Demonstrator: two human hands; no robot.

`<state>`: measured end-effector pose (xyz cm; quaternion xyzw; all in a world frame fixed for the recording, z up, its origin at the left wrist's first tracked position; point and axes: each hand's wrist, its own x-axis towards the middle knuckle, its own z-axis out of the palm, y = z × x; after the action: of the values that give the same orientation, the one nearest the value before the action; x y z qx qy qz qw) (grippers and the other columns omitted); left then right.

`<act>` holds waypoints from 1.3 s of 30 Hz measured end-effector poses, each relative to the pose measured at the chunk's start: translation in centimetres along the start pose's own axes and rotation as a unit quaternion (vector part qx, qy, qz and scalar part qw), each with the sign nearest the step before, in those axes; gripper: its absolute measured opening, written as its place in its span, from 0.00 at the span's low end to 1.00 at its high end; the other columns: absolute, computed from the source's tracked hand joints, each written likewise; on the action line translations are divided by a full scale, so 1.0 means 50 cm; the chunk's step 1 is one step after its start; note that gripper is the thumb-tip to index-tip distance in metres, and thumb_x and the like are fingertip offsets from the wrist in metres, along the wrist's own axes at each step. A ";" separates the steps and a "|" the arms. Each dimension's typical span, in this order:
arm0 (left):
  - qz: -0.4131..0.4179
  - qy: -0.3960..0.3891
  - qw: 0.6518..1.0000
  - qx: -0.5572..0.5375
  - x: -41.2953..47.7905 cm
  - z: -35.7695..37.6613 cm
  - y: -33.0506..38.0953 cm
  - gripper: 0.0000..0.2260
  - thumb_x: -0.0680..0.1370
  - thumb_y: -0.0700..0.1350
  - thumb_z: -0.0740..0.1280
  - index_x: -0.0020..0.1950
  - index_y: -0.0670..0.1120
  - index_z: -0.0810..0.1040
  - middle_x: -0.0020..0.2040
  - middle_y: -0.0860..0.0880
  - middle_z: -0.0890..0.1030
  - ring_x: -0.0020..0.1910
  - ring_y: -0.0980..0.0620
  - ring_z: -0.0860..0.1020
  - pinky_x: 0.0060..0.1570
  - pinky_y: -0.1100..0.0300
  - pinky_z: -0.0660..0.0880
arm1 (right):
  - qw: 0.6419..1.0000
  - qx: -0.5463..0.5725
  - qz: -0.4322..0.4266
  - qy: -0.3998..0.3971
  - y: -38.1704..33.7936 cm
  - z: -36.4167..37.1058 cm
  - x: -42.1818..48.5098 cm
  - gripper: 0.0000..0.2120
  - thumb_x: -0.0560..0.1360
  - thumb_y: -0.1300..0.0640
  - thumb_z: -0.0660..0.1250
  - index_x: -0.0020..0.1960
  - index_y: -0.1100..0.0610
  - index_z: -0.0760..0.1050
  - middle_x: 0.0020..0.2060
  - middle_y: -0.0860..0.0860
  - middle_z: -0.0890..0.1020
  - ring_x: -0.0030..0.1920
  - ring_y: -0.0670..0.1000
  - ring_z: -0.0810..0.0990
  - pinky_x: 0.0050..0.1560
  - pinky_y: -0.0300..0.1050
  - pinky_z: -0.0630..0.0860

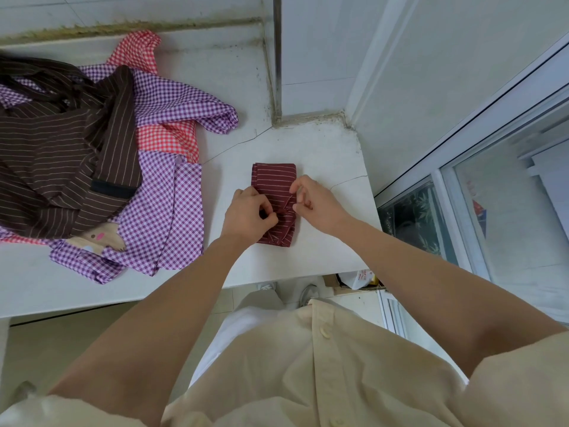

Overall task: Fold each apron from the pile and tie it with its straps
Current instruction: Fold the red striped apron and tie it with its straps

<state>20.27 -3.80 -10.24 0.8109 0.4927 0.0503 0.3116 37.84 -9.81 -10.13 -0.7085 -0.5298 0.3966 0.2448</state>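
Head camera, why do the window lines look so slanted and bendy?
Head view: the wide-angle lens stretches the edges, so the window frame leans; light is soft and even, no hard shadows; the maroon apron in the middle looks sharp.

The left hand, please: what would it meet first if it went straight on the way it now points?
Pointing away and rightward, the left hand would first slide over the rest of the folded maroon striped apron under it, probably passing just beside the right hand; depth is unclear.
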 end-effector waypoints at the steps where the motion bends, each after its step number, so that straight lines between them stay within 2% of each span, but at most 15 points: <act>1: -0.005 -0.005 1.000 -0.018 0.000 -0.007 0.000 0.04 0.73 0.45 0.72 0.40 0.47 0.79 0.46 0.51 0.74 0.50 0.54 0.67 0.44 0.61 0.65 | 0.998 -0.043 -0.039 -0.001 0.000 -0.004 -0.006 0.19 0.73 0.68 0.66 0.62 0.56 0.70 0.54 0.50 0.73 0.49 0.48 0.74 0.52 0.44 0.74; 4: -0.032 -0.004 0.994 -0.101 0.000 -0.032 0.008 0.07 0.72 0.43 0.72 0.35 0.48 0.78 0.41 0.52 0.76 0.43 0.55 0.72 0.41 0.66 0.68 | 0.971 -0.202 -0.124 -0.030 0.015 -0.007 -0.017 0.36 0.68 0.70 0.66 0.72 0.49 0.64 0.75 0.54 0.56 0.72 0.57 0.59 0.69 0.51 0.61; 7: -0.086 -0.038 0.972 -0.214 0.001 -0.054 0.030 0.09 0.75 0.42 0.70 0.34 0.48 0.77 0.35 0.53 0.78 0.35 0.56 0.75 0.39 0.61 0.73 | 0.956 -0.240 -0.171 0.007 0.010 -0.007 -0.019 0.34 0.69 0.61 0.73 0.72 0.47 0.68 0.78 0.55 0.53 0.77 0.57 0.51 0.70 0.54 0.55; 10: -0.116 -0.073 0.926 -0.352 -0.001 -0.075 0.061 0.13 0.79 0.44 0.65 0.35 0.44 0.77 0.28 0.51 0.76 0.27 0.54 0.72 0.32 0.58 0.68 | 0.962 -0.167 -0.199 0.082 -0.008 -0.028 -0.015 0.20 0.70 0.55 0.75 0.61 0.53 0.77 0.69 0.51 0.73 0.72 0.55 0.65 0.65 0.50 0.56; 13: -0.152 -0.093 0.833 -0.524 0.005 -0.100 0.076 0.24 0.80 0.62 0.56 0.52 0.45 0.80 0.50 0.46 0.83 0.49 0.49 0.82 0.52 0.54 0.76 | 0.988 -0.026 -0.130 0.082 -0.021 -0.068 -0.025 0.15 0.74 0.47 0.71 0.54 0.55 0.78 0.46 0.44 0.82 0.52 0.51 0.79 0.60 0.50 0.65; 15: -0.103 -0.126 0.842 -0.514 0.002 -0.107 0.087 0.29 0.77 0.69 0.54 0.63 0.48 0.77 0.61 0.48 0.81 0.61 0.51 0.79 0.62 0.54 0.72 | 0.988 0.133 -0.043 0.060 -0.033 -0.100 -0.042 0.16 0.76 0.45 0.69 0.55 0.57 0.77 0.46 0.48 0.84 0.47 0.51 0.83 0.56 0.51 0.77; 18: -0.068 -0.120 0.868 -0.476 -0.011 -0.093 0.131 0.28 0.74 0.62 0.69 0.66 0.46 0.74 0.62 0.49 0.80 0.61 0.51 0.79 0.63 0.52 0.73 | 0.956 0.290 0.030 0.019 -0.037 -0.129 -0.072 0.18 0.78 0.46 0.67 0.61 0.57 0.77 0.52 0.53 0.85 0.51 0.52 0.85 0.56 0.50 0.80; 22: -0.142 0.038 0.804 -0.576 -0.019 -0.063 0.203 0.13 0.76 0.46 0.72 0.57 0.41 0.77 0.54 0.46 0.83 0.51 0.49 0.82 0.49 0.57 0.80 | 0.947 0.315 0.060 -0.030 -0.038 -0.144 -0.104 0.20 0.78 0.45 0.67 0.63 0.56 0.76 0.54 0.52 0.84 0.53 0.52 0.84 0.57 0.50 0.80; 23: -0.134 0.081 0.818 -0.553 -0.025 -0.051 0.216 0.10 0.77 0.45 0.72 0.54 0.42 0.77 0.51 0.46 0.83 0.48 0.50 0.82 0.47 0.57 0.79 | 0.949 0.306 0.063 -0.023 -0.037 -0.145 -0.113 0.19 0.78 0.45 0.67 0.63 0.56 0.75 0.54 0.52 0.84 0.53 0.52 0.84 0.56 0.50 0.80; 26: -0.044 0.214 0.922 -0.320 -0.046 -0.027 0.239 0.07 0.78 0.45 0.69 0.49 0.44 0.72 0.41 0.53 0.79 0.37 0.63 0.76 0.40 0.66 0.73 | 0.953 0.294 0.063 0.039 -0.046 -0.137 -0.136 0.16 0.79 0.48 0.66 0.62 0.56 0.73 0.54 0.53 0.83 0.51 0.53 0.84 0.53 0.50 0.80; 28: -0.031 0.206 0.918 -0.339 -0.061 -0.017 0.251 0.09 0.79 0.48 0.67 0.54 0.45 0.71 0.43 0.53 0.80 0.39 0.62 0.78 0.42 0.64 0.75 | 0.952 0.289 0.053 0.083 -0.050 -0.130 -0.150 0.14 0.80 0.49 0.65 0.61 0.55 0.72 0.53 0.53 0.82 0.51 0.53 0.83 0.53 0.51 0.81; 31: -0.117 0.024 0.852 -0.510 -0.086 -0.013 0.267 0.18 0.78 0.55 0.69 0.61 0.46 0.71 0.53 0.48 0.82 0.50 0.52 0.82 0.47 0.56 0.80 | 0.927 0.346 0.045 0.137 -0.050 -0.124 -0.170 0.12 0.81 0.50 0.64 0.61 0.54 0.71 0.54 0.54 0.82 0.52 0.53 0.83 0.54 0.53 0.81; 33: -0.128 -0.071 0.860 -0.489 -0.106 0.000 0.271 0.16 0.79 0.56 0.67 0.60 0.47 0.75 0.54 0.48 0.83 0.50 0.51 0.83 0.45 0.59 0.79 | 0.907 0.384 0.048 0.165 -0.048 -0.125 -0.183 0.11 0.81 0.53 0.64 0.62 0.54 0.71 0.55 0.54 0.81 0.53 0.53 0.82 0.54 0.53 0.81; 35: -0.112 -0.049 0.875 -0.469 -0.112 0.014 0.268 0.13 0.81 0.53 0.63 0.61 0.48 0.75 0.54 0.48 0.83 0.52 0.49 0.82 0.48 0.56 0.80 | 0.897 0.406 0.057 0.166 -0.046 -0.121 -0.192 0.11 0.80 0.57 0.64 0.62 0.54 0.70 0.56 0.54 0.81 0.54 0.54 0.82 0.54 0.53 0.80; 39: -0.042 0.094 0.941 -0.322 -0.129 0.021 0.258 0.12 0.83 0.51 0.58 0.60 0.47 0.75 0.51 0.49 0.81 0.51 0.47 0.80 0.52 0.51 0.78 | 0.864 0.487 0.085 0.096 -0.060 -0.093 -0.215 0.16 0.80 0.60 0.64 0.66 0.54 0.67 0.57 0.55 0.80 0.54 0.54 0.81 0.53 0.52 0.80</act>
<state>27.30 -13.75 -2.46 0.6371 0.5111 0.2695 0.5101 38.66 -18.70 -1.95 -0.5763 -0.1814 0.5530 0.5738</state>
